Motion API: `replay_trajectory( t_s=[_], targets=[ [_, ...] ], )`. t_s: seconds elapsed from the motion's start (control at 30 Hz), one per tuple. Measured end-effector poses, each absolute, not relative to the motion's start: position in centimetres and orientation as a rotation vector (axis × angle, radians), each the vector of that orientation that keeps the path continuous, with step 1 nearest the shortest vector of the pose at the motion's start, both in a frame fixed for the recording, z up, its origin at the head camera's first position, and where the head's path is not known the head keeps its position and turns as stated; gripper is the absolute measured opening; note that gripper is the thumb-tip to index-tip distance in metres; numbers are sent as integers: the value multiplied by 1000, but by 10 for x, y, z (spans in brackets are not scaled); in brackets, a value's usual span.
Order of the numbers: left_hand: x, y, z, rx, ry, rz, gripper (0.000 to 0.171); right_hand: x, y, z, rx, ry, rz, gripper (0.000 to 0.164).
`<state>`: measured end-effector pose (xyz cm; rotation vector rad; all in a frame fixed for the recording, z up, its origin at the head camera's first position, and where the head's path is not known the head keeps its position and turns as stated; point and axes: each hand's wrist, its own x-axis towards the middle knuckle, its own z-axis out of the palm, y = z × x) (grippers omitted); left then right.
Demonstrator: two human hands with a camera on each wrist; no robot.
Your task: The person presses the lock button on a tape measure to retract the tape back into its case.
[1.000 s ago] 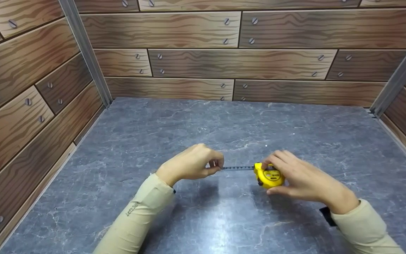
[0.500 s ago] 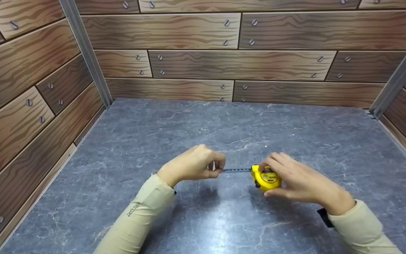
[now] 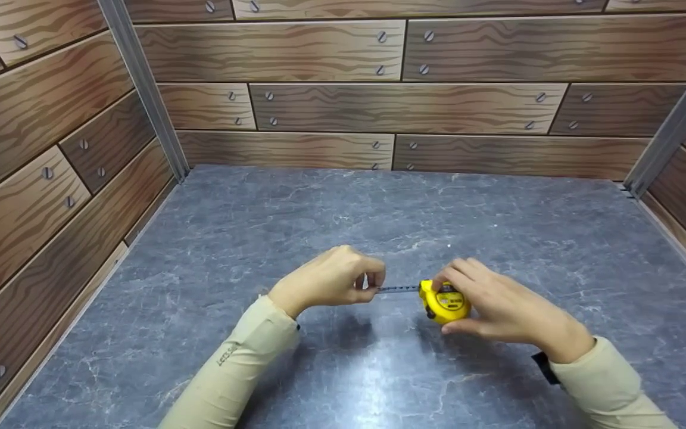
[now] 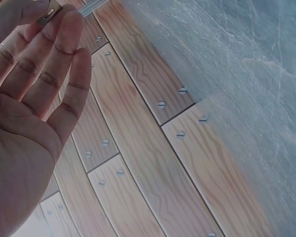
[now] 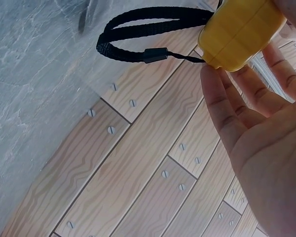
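Note:
My right hand (image 3: pixel 492 301) grips a yellow tape measure (image 3: pixel 450 305) between the fingers on top and the thumb below, held above the tabletop. A black wrist strap (image 5: pixel 153 29) hangs from its case in the right wrist view. From the case a short length of blade (image 3: pixel 401 289) runs left to my left hand (image 3: pixel 331 277). There the thumb and fingers pinch the blade's end, whose metal hook (image 4: pixel 49 14) shows at the top of the left wrist view.
The grey marbled tabletop (image 3: pixel 295 208) spreads under both hands. Wood-plank-patterned walls (image 3: pixel 319 107) enclose it at the back and sides, with grey metal posts (image 3: pixel 146 89) at the corners.
My right hand has moved slightly left with the tape measure, and my left hand slightly right. The exposed length of blade between them has become shorter.

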<state>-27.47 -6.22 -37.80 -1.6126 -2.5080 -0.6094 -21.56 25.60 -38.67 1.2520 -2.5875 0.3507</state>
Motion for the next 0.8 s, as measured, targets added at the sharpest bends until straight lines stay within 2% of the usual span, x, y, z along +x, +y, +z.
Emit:
replay_trajectory(
  t_s=[0.8],
  targets=[
    [-273, -54, -385, -1631, -2434, -566, 10, -215, 249, -389, 1324, -2507, 374, 62]
  ],
)
